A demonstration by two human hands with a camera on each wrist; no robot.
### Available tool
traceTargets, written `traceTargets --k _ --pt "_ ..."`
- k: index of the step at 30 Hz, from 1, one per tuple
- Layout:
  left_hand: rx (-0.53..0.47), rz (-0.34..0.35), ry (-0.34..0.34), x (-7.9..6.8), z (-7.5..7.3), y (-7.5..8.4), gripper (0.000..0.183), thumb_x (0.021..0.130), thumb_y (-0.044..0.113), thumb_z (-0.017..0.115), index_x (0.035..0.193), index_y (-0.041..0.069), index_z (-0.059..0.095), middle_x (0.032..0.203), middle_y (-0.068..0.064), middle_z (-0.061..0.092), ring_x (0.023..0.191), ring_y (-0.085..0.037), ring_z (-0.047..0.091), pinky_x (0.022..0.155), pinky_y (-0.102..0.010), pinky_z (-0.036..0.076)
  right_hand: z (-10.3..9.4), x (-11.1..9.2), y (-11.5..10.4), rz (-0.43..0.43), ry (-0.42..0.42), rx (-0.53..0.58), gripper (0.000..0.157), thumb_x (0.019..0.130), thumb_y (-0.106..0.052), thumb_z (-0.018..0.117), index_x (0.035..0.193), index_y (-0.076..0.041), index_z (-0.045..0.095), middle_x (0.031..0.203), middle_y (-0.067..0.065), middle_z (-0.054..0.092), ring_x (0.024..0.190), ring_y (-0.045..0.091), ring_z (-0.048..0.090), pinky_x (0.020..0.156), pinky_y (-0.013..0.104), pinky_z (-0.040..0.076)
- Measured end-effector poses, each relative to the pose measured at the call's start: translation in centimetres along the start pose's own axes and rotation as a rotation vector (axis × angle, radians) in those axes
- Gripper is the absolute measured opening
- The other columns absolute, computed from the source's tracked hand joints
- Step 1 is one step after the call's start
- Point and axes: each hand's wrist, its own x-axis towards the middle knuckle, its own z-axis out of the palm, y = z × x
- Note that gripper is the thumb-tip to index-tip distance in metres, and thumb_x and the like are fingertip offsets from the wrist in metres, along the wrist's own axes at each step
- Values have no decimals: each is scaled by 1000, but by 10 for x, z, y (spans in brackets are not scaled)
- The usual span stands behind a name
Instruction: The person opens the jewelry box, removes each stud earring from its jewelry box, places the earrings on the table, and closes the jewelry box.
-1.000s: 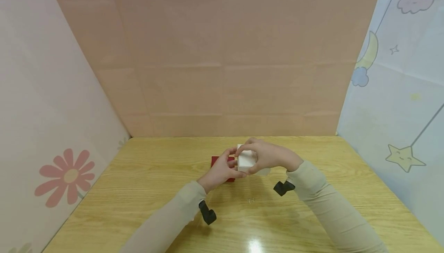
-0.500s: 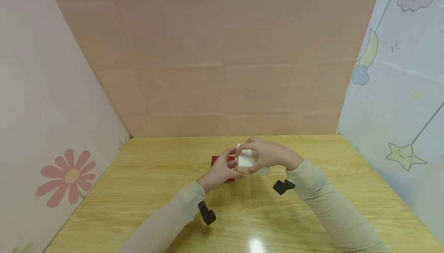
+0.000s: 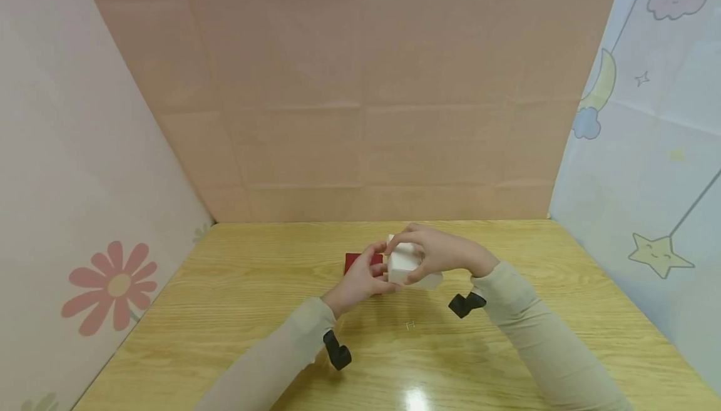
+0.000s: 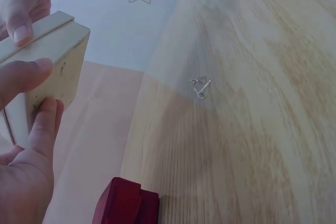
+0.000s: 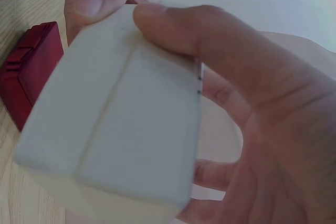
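Both hands hold a small white box above the table. A seam runs around it, seen close up in the right wrist view on the box. My left hand pinches its left end between thumb and fingers. From the right, my right hand curls round it, thumb on the near side and fingers over the far side. Dark specks mark one face of the box in the left wrist view. A pale flat piece shows below the right hand.
Behind the left hand, a dark red box rests on the wooden table. Nearer the front lie small silvery pieces, thin and branched in the left wrist view. Walls enclose the back and both sides.
The right hand and white box have shifted slightly right, and the box has tilted a little. More of the pale piece below shows. The left hand has barely moved.
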Motion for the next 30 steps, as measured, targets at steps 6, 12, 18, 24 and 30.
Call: traceTargets --k 6,12,18,24,30 --pt "3 24 5 -1 1 -1 82 75 0 74 140 13 26 126 -14 50 104 -28 60 81 -38 51 -1 -2 2 4 -1 51 50 70 -35 80 115 -35 56 121 -1 45 95 21 48 68 32 48" --pt "5 35 6 -2 2 -1 81 75 1 75 140 14 27 126 -12 48 105 -27 59 82 -38 51 -3 -4 3 13 -4 81 51 70 -36 79 116 -34 56 121 -3 44 95 21 47 69 31 48" --pt "-11 42 1 -2 2 -1 82 76 -1 74 140 15 26 126 -13 47 105 -28 59 82 -39 50 -3 -5 3 -18 11 84 51 71 -38 79 116 -34 56 121 1 45 94 22 47 69 32 47" --pt "-33 41 10 -2 2 -2 83 75 -3 73 140 14 26 125 -13 49 104 -28 60 82 -38 51 -4 -6 4 -21 43 116 52 71 -39 79 117 -35 55 122 1 45 94 22 48 70 32 47" --pt "-65 59 39 -1 0 -2 82 73 -9 72 139 15 28 121 -14 54 104 -27 60 82 -36 51 -11 -13 13 13 142 283 56 70 -38 80 119 -35 53 126 2 44 100 27 47 71 35 48"
